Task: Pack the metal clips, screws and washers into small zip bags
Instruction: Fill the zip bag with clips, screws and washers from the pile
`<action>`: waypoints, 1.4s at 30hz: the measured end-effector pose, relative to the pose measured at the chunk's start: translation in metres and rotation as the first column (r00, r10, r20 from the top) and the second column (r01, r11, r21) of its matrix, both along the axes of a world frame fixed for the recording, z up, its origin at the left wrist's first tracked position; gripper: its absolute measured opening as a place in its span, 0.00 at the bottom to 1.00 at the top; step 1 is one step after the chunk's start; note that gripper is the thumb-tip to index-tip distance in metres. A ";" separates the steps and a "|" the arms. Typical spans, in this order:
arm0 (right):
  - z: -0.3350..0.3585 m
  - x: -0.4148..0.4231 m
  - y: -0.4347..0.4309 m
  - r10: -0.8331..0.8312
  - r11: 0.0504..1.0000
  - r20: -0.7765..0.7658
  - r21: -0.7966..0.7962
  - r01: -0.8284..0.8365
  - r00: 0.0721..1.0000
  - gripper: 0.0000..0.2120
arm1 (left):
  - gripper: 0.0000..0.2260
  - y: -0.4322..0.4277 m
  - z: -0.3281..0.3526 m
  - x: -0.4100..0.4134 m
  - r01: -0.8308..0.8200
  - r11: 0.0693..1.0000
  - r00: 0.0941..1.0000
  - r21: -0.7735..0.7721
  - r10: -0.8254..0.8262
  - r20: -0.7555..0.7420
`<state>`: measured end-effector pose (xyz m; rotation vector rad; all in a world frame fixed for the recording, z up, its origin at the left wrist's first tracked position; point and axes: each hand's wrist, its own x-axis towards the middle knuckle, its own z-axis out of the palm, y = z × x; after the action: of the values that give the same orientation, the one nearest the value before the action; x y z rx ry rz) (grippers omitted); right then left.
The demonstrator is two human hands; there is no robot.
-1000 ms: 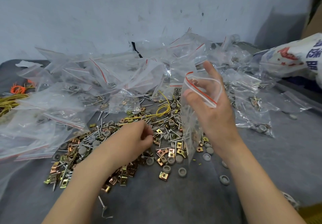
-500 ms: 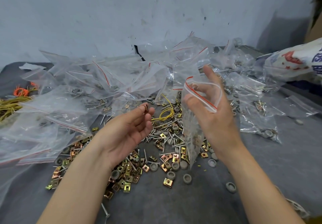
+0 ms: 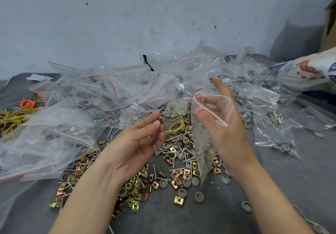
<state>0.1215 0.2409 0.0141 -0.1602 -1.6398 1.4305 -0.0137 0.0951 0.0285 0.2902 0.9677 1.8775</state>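
The left hand (image 3: 138, 142) lies palm up, its grip pinching a small metal clip (image 3: 161, 119) at the fingertips. The right hand (image 3: 223, 130) is raised, its grip holding a clear zip bag (image 3: 203, 142) (red-striped seal) open with spread fingers. The bag hangs over the loose hardware (image 3: 163, 181) on the grey surface (image 3: 272, 188), a few metal pieces low inside.

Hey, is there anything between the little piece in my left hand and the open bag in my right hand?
Nothing visible. The left hand pinches the small piece beside the bag, whose mouth the right hand holds open. Only air lies between them; the yellow wire lies lower, on the table.
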 end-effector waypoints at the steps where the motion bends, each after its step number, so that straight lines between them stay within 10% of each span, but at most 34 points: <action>1: 0.000 0.000 0.000 0.000 1.000 -0.002 0.003 0.000 1.000 0.28 | 0.13 0.001 0.000 0.000 -0.009 1.000 1.000 -0.002 0.009 -0.004; 28: 0.005 0.001 -0.011 -0.066 0.993 0.133 0.108 0.051 0.989 0.33 | 0.08 0.008 0.010 0.007 -0.002 0.997 0.997 0.074 -0.004 0.082; 33: 0.003 0.001 -0.014 -0.040 0.993 0.141 0.112 0.024 0.989 0.36 | 0.07 0.009 0.034 0.012 -0.090 0.993 0.969 0.076 0.105 -0.223; 35: 0.003 0.001 -0.015 -0.041 0.992 0.143 0.127 0.023 0.989 0.38 | 0.07 0.007 0.048 0.017 -0.182 0.983 0.848 0.038 0.176 -0.500; 38: 0.003 0.000 -0.017 -0.032 0.989 0.155 0.147 0.009 0.987 0.40 | 0.04 0.005 0.063 0.026 -0.321 0.947 0.368 0.028 0.152 -0.917; 42: 0.002 -0.001 -0.020 -0.019 0.989 0.163 0.149 -0.006 0.986 0.41 | 0.04 0.009 0.071 0.042 -0.292 0.956 0.023 0.031 0.039 -0.999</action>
<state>0.1207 0.2214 0.0165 -0.2018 -1.8727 1.3122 0.0281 0.1044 0.0997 1.6603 2.2115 1.5318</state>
